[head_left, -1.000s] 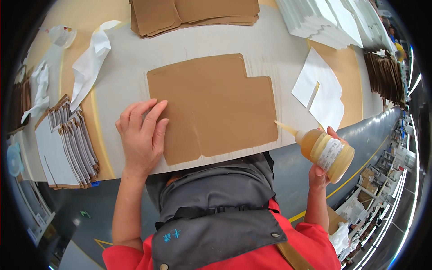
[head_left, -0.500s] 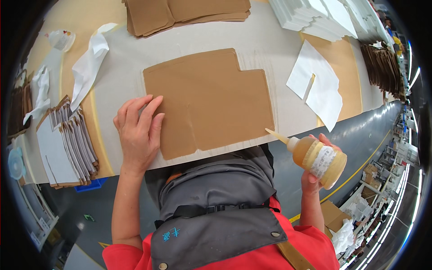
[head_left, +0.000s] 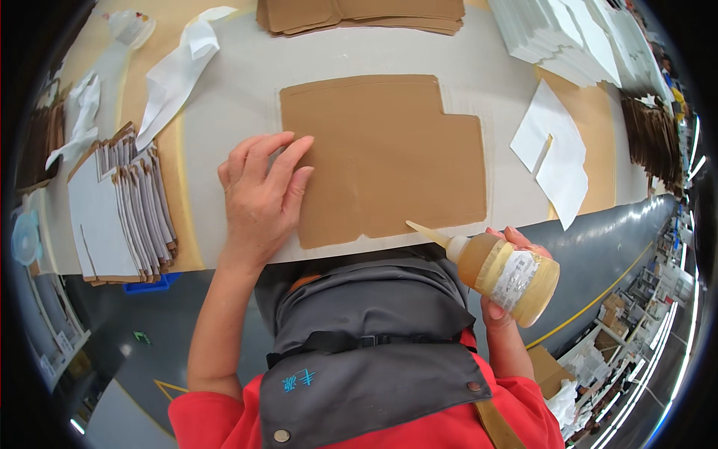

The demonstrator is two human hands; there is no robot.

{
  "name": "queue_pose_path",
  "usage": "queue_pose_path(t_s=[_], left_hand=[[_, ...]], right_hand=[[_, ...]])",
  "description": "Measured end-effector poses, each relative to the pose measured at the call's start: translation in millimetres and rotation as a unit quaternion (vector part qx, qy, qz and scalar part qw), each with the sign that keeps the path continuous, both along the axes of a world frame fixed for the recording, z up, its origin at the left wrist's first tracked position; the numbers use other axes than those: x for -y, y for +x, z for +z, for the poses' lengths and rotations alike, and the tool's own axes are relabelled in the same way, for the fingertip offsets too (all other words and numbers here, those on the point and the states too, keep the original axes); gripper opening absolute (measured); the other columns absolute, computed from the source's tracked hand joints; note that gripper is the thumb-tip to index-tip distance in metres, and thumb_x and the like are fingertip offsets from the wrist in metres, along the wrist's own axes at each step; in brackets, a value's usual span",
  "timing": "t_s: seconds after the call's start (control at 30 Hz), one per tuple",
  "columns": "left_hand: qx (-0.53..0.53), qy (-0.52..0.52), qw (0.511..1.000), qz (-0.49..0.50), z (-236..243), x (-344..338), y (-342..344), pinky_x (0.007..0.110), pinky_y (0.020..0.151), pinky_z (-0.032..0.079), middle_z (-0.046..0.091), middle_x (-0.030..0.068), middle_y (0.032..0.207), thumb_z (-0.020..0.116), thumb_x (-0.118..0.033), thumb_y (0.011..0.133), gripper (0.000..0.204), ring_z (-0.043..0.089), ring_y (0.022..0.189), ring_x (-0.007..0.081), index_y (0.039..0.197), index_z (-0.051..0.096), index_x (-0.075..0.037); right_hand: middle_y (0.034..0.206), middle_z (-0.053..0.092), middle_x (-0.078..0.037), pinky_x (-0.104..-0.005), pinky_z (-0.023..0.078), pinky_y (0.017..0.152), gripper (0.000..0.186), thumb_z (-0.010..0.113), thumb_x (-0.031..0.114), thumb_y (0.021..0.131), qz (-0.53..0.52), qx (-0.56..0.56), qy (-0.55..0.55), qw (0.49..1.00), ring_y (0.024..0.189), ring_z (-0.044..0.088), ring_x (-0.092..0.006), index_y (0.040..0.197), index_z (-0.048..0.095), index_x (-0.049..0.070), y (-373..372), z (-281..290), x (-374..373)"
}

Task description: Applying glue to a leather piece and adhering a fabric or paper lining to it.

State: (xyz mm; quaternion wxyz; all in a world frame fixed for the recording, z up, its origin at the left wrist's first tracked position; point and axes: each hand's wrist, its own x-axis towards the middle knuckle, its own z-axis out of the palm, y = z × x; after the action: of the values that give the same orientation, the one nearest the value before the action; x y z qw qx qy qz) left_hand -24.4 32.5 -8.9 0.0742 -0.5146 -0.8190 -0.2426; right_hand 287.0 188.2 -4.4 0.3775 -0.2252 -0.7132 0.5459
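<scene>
A flat brown panel (head_left: 381, 157), which looks like leather or a similar sheet, lies on the table with a step cut from its far right corner and a small notch in its near edge. My left hand (head_left: 262, 187) rests at its left edge, fingers slightly apart and holding nothing. In my right hand (head_left: 512, 247) is a squeeze bottle (head_left: 490, 271) of amber liquid that looks like glue, tilted on its side. Its pointed nozzle meets the panel's near edge, right of the notch; whether the tip touches I cannot tell.
A stack of brown panels (head_left: 359, 19) lies at the far edge. White-faced pieces (head_left: 112, 217) stand stacked at the left, near a crumpled white strip (head_left: 179, 67). To the right are a white cut piece (head_left: 557, 157), white stacks (head_left: 553, 37) and brown pieces (head_left: 651, 138).
The nozzle has moved left along the panel's near edge, away from its near right corner. The whole view has shifted. My left hand stays at the panel's left edge.
</scene>
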Motion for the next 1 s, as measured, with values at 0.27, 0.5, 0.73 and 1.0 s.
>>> queue_pose_path(t_s=[0.27,0.5,0.73,1.0], left_hand=[[0.023,-0.003,1.000,-0.002,1,0,0,0.038,0.097,0.037,0.061,0.0012,0.123,0.069,-0.017,0.088,0.033,0.053,0.116,0.0238,0.121,0.069,-0.015],[0.029,0.015,0.999,0.023,1,3,-3,0.037,0.096,0.037,0.061,0.0017,0.121,0.068,-0.015,0.089,0.031,0.054,0.115,0.0239,0.120,0.069,-0.015],[0.030,0.039,0.998,0.025,-6,3,-4,0.037,0.092,0.034,0.059,0.0007,0.120,0.070,-0.016,0.086,0.033,0.051,0.117,0.0217,0.119,0.069,-0.015],[0.061,0.024,0.997,0.031,0,4,-3,0.038,0.097,0.036,0.061,0.0026,0.121,0.069,-0.013,0.088,0.032,0.052,0.116,0.0249,0.120,0.070,-0.015]], right_hand=[[0.139,0.052,-0.020,-0.0530,0.050,0.102,0.100,0.088,0.059,0.066,0.079,-0.037,0.001,0.996,0.129,0.054,-0.0348,0.136,0.038,0.007,-31,1,9],[0.154,0.039,-0.015,-0.0462,0.059,0.086,0.110,0.073,0.073,0.073,-0.070,-0.057,-0.341,0.936,0.131,0.051,-0.0366,0.152,0.028,0.012,-80,41,-1],[0.140,0.050,-0.022,-0.0526,0.048,0.106,0.111,0.097,0.053,0.052,0.027,-0.060,0.024,0.998,0.126,0.056,-0.0370,0.134,0.039,0.006,-105,4,-30],[0.131,0.058,-0.024,-0.0505,0.048,0.105,0.112,0.101,0.045,0.048,0.150,-0.029,0.111,0.982,0.123,0.058,-0.0375,0.135,0.040,0.009,-107,13,-35]])
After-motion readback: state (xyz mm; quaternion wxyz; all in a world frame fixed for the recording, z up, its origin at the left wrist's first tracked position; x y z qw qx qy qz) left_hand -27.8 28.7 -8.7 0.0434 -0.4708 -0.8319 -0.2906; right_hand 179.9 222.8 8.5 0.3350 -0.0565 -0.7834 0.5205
